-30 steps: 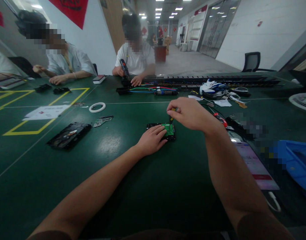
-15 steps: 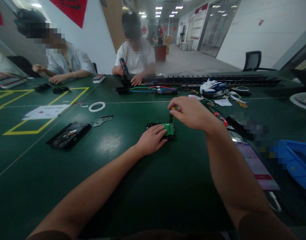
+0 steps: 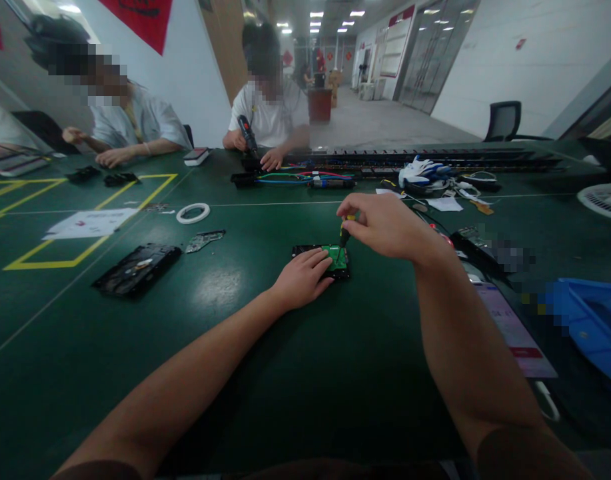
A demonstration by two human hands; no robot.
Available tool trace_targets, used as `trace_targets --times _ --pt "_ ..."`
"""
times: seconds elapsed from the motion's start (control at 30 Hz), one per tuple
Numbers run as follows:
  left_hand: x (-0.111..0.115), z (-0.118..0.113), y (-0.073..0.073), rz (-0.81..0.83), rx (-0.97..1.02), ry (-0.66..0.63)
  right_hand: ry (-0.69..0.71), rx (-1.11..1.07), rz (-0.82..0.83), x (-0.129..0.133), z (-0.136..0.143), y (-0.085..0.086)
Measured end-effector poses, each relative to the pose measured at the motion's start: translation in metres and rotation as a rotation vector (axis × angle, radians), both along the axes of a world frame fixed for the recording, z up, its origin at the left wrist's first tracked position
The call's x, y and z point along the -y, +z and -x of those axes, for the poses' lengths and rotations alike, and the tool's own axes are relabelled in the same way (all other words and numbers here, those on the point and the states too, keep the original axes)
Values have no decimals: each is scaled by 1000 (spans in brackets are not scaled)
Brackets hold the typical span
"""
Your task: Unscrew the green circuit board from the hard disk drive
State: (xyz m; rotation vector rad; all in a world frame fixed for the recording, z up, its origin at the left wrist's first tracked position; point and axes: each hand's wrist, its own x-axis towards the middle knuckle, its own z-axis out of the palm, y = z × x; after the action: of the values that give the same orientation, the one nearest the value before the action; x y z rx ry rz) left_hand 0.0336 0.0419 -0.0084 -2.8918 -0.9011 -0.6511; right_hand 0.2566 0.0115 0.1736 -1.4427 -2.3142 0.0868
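A black hard drive with a green circuit board (image 3: 339, 259) lies flat on the dark green table (image 3: 225, 373). Over its left part rests my left hand (image 3: 304, 279), fingers stretched out and lying on the drive, the thumb along its near edge. My right hand (image 3: 378, 225) is closed round the yellow and black handle of a small screwdriver (image 3: 344, 235), above the right part of the drive. The shaft points down to the green board; whether the tip sits in a screw is too small to tell.
To the left lie an opened black drive (image 3: 138, 268), a loose circuit board (image 3: 205, 241) and a white tape ring (image 3: 192, 213). Gloves (image 3: 422, 173) and tools lie back right; a phone (image 3: 518, 330) and blue tray (image 3: 592, 327) are at right. Across the table, a person (image 3: 265, 113) holds a power tool.
The screwdriver handle now leans a little more to the right, its shaft still at the board. My left hand stays where it was.
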Motion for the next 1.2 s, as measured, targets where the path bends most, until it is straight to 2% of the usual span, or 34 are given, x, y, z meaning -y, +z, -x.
trace_targets --times 0.3,0.57,1.2 --pt "0 0 0 -6 2 -6 38 -9 0 -4 0 -3" --pt "1 -1 2 -12 -4 2 2 -66 26 -5 -3 -4" --pt "1 0 1 -13 1 0 73 -49 33 -7 -4 -3"
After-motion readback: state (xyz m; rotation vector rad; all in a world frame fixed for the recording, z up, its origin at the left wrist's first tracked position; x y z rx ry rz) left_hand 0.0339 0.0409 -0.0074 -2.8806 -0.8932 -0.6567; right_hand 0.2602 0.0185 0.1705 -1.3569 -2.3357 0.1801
